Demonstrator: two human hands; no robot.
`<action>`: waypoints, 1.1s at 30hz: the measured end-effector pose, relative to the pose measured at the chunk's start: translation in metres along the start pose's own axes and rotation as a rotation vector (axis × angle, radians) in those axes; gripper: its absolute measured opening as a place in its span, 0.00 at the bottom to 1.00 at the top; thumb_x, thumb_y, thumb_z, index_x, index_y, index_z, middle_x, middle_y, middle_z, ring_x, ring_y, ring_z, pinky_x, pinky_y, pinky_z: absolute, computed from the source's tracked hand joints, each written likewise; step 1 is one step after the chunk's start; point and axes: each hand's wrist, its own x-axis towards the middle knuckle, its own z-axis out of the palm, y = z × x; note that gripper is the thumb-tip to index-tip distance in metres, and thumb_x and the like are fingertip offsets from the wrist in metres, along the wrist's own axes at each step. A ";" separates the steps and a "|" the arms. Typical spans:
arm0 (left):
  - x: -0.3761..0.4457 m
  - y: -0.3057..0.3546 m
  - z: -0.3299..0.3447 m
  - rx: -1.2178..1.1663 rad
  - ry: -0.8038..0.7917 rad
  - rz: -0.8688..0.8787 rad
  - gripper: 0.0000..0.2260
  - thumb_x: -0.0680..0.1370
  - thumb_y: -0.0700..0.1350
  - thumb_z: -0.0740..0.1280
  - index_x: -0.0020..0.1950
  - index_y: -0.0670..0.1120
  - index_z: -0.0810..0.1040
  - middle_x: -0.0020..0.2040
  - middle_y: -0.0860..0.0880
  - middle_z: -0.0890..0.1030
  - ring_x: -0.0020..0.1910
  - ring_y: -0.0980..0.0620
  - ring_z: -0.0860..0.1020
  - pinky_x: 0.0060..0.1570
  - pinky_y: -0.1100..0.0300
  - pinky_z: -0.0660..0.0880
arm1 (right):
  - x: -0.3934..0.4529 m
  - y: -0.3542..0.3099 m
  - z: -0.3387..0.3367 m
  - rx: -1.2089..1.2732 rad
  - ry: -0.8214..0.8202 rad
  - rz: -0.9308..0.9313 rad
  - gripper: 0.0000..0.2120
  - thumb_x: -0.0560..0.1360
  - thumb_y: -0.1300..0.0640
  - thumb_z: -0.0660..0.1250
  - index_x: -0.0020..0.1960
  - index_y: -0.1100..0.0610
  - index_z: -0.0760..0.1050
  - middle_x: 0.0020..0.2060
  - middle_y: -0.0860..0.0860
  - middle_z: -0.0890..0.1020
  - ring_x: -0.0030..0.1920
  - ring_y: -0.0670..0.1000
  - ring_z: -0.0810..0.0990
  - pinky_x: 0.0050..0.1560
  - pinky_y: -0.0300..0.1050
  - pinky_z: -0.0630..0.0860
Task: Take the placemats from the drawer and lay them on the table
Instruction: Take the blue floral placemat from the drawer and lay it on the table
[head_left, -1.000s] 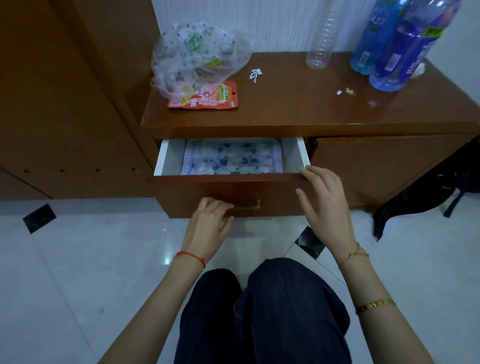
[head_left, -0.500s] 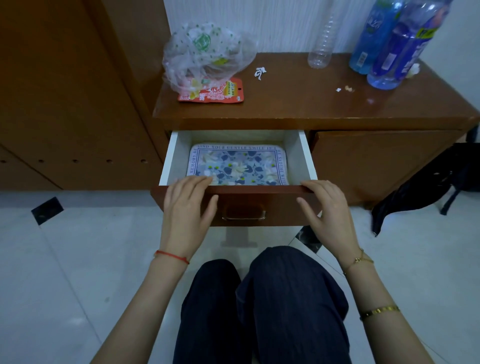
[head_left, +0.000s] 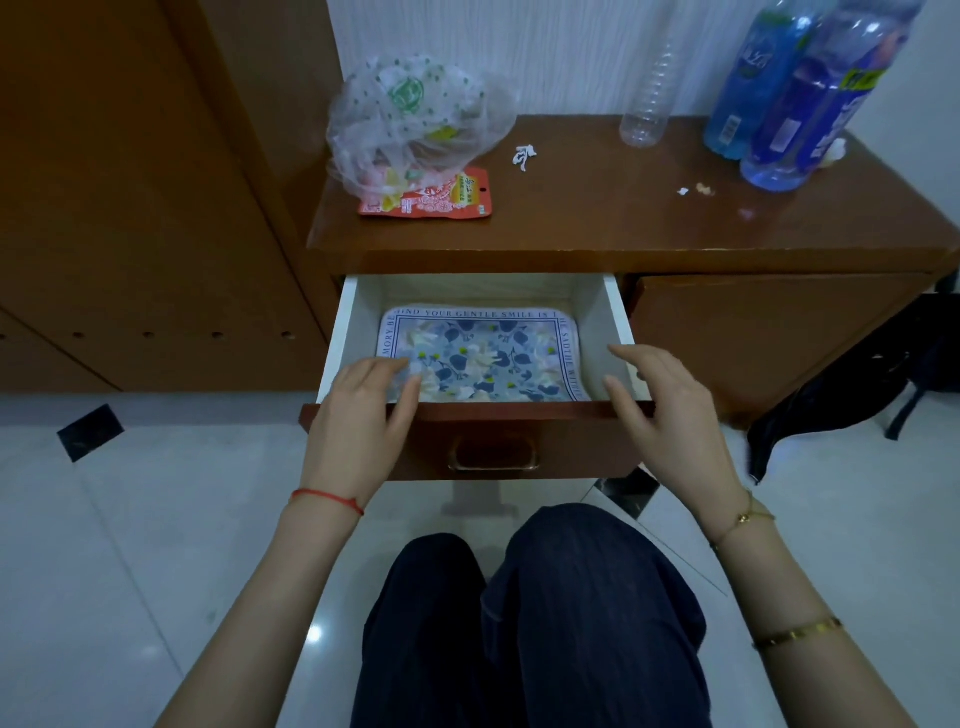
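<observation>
Inside the open drawer (head_left: 613, 317) the placemats (head_left: 498, 358) lie flat, both hands, left (head_left: 363, 410) and right (head_left: 660, 415), hovering with fingers apart, holding nothing; pinching only the top mat could leave others behind.

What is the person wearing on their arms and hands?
No sleeves and no gloves. The left hand has a thin red string bracelet at the wrist. The right hand has a fine gold chain at the wrist and a gold bangle further up the forearm.
</observation>
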 end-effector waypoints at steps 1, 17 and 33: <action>0.006 -0.001 0.000 0.003 -0.025 -0.023 0.14 0.81 0.48 0.62 0.61 0.41 0.78 0.56 0.43 0.80 0.57 0.44 0.76 0.53 0.53 0.73 | 0.006 -0.001 0.001 0.007 -0.006 0.007 0.17 0.79 0.54 0.63 0.66 0.58 0.73 0.59 0.51 0.78 0.58 0.46 0.74 0.57 0.38 0.69; 0.050 0.015 -0.020 0.012 -0.404 -0.457 0.16 0.79 0.43 0.64 0.64 0.38 0.76 0.56 0.36 0.79 0.53 0.36 0.78 0.51 0.51 0.75 | 0.063 -0.008 0.019 0.022 -0.505 0.384 0.17 0.80 0.55 0.63 0.65 0.64 0.73 0.56 0.61 0.80 0.54 0.60 0.80 0.53 0.46 0.76; 0.084 0.033 -0.012 0.097 -0.700 -0.746 0.14 0.79 0.44 0.64 0.57 0.33 0.76 0.56 0.35 0.78 0.55 0.37 0.77 0.53 0.50 0.75 | 0.083 -0.015 0.031 -0.011 -0.690 0.756 0.17 0.77 0.61 0.67 0.61 0.70 0.73 0.58 0.65 0.79 0.57 0.63 0.79 0.53 0.47 0.75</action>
